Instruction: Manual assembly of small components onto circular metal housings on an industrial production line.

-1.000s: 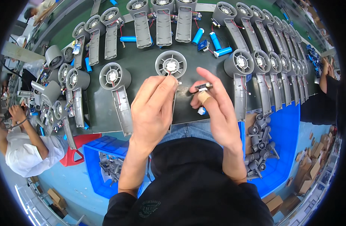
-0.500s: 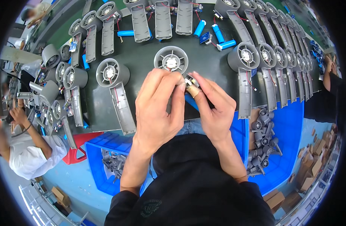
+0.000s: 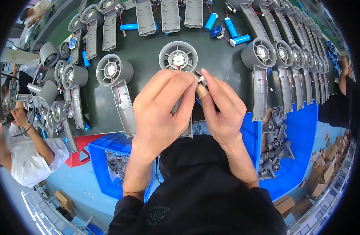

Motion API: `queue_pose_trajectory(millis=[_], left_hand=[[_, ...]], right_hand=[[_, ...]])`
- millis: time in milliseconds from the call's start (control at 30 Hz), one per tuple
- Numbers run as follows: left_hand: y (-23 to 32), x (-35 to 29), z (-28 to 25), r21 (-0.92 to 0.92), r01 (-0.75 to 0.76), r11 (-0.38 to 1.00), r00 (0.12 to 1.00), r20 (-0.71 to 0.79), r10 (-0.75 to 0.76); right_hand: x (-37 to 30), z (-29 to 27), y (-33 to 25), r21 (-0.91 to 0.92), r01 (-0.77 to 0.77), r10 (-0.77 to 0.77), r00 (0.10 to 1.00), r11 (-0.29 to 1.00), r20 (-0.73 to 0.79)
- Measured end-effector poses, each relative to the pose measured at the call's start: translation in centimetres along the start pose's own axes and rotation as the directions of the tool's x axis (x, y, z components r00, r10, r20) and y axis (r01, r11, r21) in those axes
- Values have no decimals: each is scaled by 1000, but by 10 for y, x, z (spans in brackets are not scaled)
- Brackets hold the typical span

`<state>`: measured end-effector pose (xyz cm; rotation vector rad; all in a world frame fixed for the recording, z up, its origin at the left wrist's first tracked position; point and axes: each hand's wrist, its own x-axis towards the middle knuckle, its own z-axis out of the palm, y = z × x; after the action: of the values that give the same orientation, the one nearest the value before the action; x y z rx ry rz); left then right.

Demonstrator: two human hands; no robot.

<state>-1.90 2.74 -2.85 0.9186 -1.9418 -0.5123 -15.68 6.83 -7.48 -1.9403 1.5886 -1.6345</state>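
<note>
In front of me on the dark bench lies a grey fan housing (image 3: 178, 60) with a round, spoked end and a white hub; my hands cover most of its handle. Just below the ring, my right hand (image 3: 226, 111) pinches a small circuit board (image 3: 201, 79) between thumb and fingers, and a tan wrap circles its thumb. My left hand (image 3: 160, 107) is closed, its fingertips meeting the board's edge. Whatever lies inside the left pinch is hidden. A red wire runs from the hub down toward the left fingers.
Another housing (image 3: 113, 70) with an open handle lies to the left. Rows of housings (image 3: 259, 55) stand right and along the far side. Blue battery cells (image 3: 240, 40) lie beyond. Blue bins (image 3: 301, 149) with grey parts sit below the bench edge. A co-worker (image 3: 35, 156) works at left.
Both hands stay close together at the board; the left fingers have moved slightly right, against it. The view has shifted a little, so the bench items appear higher.
</note>
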Motion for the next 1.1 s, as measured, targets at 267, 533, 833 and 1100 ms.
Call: queue_pose_trajectory(millis=[267, 533, 833, 1100], left_hand=[[-3, -4, 5, 170, -128, 977, 992, 38, 123], [1, -4, -1, 24, 33, 999, 997, 67, -34], [0, -7, -2, -30, 54, 998, 996, 73, -51], [-5, -9, -5, 92, -151, 984, 982, 132, 139]], right_hand=[[-3, 3, 0, 19, -24, 25, 999, 1000, -34], [7, -12, -18, 579, -455, 481, 868, 676, 120], [16, -20, -26, 496, -613, 511, 789, 615, 342], [33, -29, -23, 463, -791, 627, 605, 401, 491]])
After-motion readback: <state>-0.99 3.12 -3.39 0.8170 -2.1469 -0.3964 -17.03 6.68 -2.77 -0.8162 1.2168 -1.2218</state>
